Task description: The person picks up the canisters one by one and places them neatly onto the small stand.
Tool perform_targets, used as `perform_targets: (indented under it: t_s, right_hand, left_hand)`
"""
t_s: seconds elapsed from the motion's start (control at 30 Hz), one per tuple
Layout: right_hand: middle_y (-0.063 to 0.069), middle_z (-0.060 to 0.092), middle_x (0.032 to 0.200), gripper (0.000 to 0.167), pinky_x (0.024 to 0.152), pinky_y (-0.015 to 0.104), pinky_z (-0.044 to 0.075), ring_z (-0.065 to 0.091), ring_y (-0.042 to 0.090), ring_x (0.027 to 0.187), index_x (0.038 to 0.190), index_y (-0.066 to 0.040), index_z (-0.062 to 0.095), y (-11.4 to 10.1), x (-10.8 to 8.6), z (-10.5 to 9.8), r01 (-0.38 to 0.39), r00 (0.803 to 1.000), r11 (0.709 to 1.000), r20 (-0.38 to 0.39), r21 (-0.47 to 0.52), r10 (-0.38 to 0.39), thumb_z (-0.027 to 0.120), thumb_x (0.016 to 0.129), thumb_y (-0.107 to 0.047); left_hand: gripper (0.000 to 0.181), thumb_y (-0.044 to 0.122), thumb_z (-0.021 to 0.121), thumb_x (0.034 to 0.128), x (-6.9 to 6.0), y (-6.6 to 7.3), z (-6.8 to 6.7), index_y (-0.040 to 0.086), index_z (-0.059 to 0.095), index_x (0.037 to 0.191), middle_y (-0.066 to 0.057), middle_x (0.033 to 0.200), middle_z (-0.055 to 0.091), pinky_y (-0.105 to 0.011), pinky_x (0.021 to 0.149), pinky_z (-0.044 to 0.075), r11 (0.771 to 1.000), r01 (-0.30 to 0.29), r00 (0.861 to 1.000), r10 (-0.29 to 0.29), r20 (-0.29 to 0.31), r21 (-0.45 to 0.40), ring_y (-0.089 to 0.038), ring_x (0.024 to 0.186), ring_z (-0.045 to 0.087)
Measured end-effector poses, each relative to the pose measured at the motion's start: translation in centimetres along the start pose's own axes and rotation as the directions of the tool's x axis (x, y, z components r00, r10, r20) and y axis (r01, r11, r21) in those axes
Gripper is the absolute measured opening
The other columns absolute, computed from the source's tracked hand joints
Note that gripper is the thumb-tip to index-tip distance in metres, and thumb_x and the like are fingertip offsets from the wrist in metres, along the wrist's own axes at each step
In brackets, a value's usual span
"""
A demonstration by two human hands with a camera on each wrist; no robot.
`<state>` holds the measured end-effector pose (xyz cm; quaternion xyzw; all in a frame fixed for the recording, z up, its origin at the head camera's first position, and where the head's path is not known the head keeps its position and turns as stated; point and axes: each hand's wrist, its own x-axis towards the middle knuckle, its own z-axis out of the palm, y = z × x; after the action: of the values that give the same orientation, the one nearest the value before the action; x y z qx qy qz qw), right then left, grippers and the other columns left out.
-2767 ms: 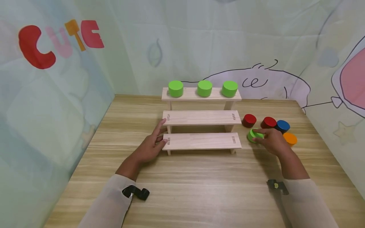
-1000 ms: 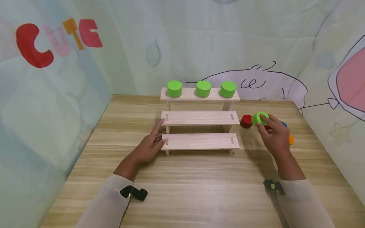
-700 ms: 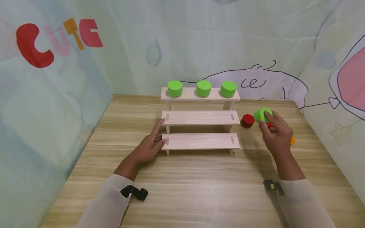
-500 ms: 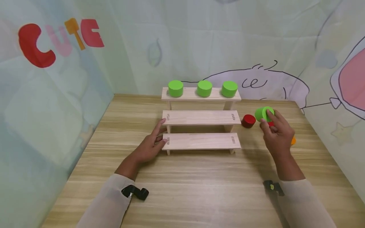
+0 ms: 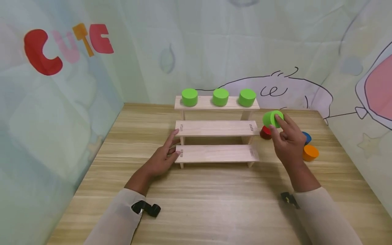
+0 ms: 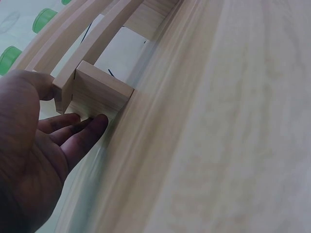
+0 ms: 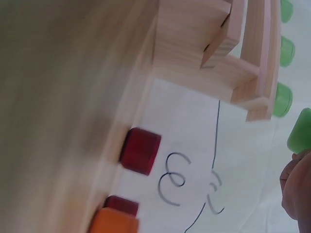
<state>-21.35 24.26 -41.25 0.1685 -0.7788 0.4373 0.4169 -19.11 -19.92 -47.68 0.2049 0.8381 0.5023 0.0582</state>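
Observation:
A three-tier wooden rack stands mid-table, with three green cylindrical blocks spaced along its top shelf. My left hand touches the rack's left end, thumb at the lowest shelf and a finger reaching the middle one. In the left wrist view, the other fingers lie beside the rack's leg. To the right of the rack, my right hand pinches a fourth green block between thumb and fingers. It is tilted and raised off the table. Its lower edge overlaps a red block in the head view.
An orange block and a partly covered blue block sit right of my right hand. A second red block shows in the right wrist view, hidden by the hand in the head view. Printed cloth walls border the table.
My right hand has lifted the green block from the table and tilted it. In the last half second it has shifted left towards the rack. The left hand stays at the rack's end.

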Motion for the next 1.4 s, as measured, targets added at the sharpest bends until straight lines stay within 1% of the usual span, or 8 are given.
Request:
perform_targets:
  t_s: [0.2,0.33,0.67,1.07,1.17,1.23,1.3,1.4]
  right_hand:
    - [0.023,0.07,0.146,0.048,0.058,0.002,0.033,0.035,-0.007,0.057,0.136,0.002,0.075,-1.5,1.2,1.3,0.089,0.995,0.996,0.051,-0.027,-0.087,0.081,0.089,0.01]
    - [0.024,0.071,0.143,0.047,0.06,0.003,0.034,0.036,-0.004,0.059,0.134,0.003,0.075,-2.6,2.0,2.2,0.127,0.989,0.992,0.073,0.018,-0.128,0.082,0.088,0.01]
    - [0.023,0.07,0.145,0.041,0.049,0.011,0.032,0.035,0.001,0.047,0.14,-0.002,0.073,-6.1,4.0,5.0,0.06,0.987,0.985,0.137,0.161,-0.082,0.076,0.098,0.001]
    - [0.023,0.07,0.147,0.042,0.047,0.014,0.032,0.032,0.009,0.044,0.14,-0.007,0.075,-9.1,5.7,7.7,-0.01,0.974,0.991,0.227,0.132,-0.021,0.081,0.099,-0.009]
    - [0.024,0.071,0.145,0.042,0.047,0.014,0.032,0.039,0.013,0.048,0.14,-0.008,0.075,-9.7,5.6,8.7,-0.017,0.966,0.99,0.259,0.141,-0.021,0.081,0.099,-0.01]
    - [0.024,0.071,0.144,0.041,0.05,0.012,0.037,0.059,0.017,0.06,0.139,-0.007,0.075,-10.2,5.4,9.6,-0.007,0.959,0.99,0.281,0.14,-0.033,0.081,0.099,-0.009]
    - [0.024,0.072,0.144,0.04,0.055,0.015,0.048,0.076,0.025,0.085,0.139,-0.007,0.075,-10.6,5.2,10.4,0.003,0.947,0.993,0.319,0.117,-0.04,0.081,0.1,-0.011]
    - [0.023,0.071,0.145,0.039,0.07,0.031,0.066,0.076,0.035,0.125,0.138,-0.007,0.076,-11.3,5.0,11.6,0.013,0.916,0.998,0.399,0.055,-0.034,0.081,0.1,-0.016]
  left_hand:
    - [0.082,0.017,0.053,0.1159,-0.1,-0.2,0.0,0.038,0.001,0.177,-0.027,0.174,0.037,-0.062,0.117,0.052,1.0,-0.001,1.0,0.001,-0.004,0.006,-0.047,0.15,0.054]
    - [0.082,0.017,0.053,0.1158,-0.1,-0.2,-0.1,0.039,0.002,0.177,-0.027,0.174,0.037,-0.062,0.117,0.051,1.0,-0.005,1.0,0.005,-0.006,0.004,-0.047,0.149,0.055]
    - [0.083,0.018,0.054,0.1157,-0.3,-0.1,-0.2,0.042,0.001,0.176,-0.027,0.174,0.038,-0.062,0.119,0.051,1.0,0.003,1.0,-0.003,-0.007,0.0,-0.046,0.149,0.056]
    - [0.082,0.018,0.053,0.116,0.1,0.0,-0.1,0.039,0.002,0.176,-0.026,0.174,0.036,-0.063,0.118,0.051,1.0,-0.002,1.0,0.002,0.001,0.009,-0.047,0.149,0.056]
    - [0.082,0.019,0.053,0.1159,0.1,0.2,-0.1,0.041,0.002,0.176,-0.026,0.174,0.037,-0.063,0.118,0.051,1.0,0.003,1.0,-0.003,0.003,0.004,-0.047,0.149,0.055]
    - [0.082,0.019,0.053,0.1159,0.0,0.2,-0.1,0.041,0.002,0.176,-0.026,0.174,0.037,-0.063,0.117,0.052,1.0,0.003,1.0,-0.003,0.004,0.003,-0.047,0.149,0.055]
    - [0.082,0.018,0.053,0.1159,0.0,0.2,-0.1,0.041,0.002,0.176,-0.027,0.174,0.037,-0.063,0.117,0.052,1.0,-0.002,1.0,0.002,0.005,0.005,-0.047,0.149,0.056]
    - [0.082,0.017,0.053,0.1157,0.1,0.2,-0.1,0.038,0.002,0.177,-0.028,0.173,0.037,-0.063,0.117,0.052,1.0,-0.012,1.0,0.012,0.005,0.006,-0.048,0.147,0.057]
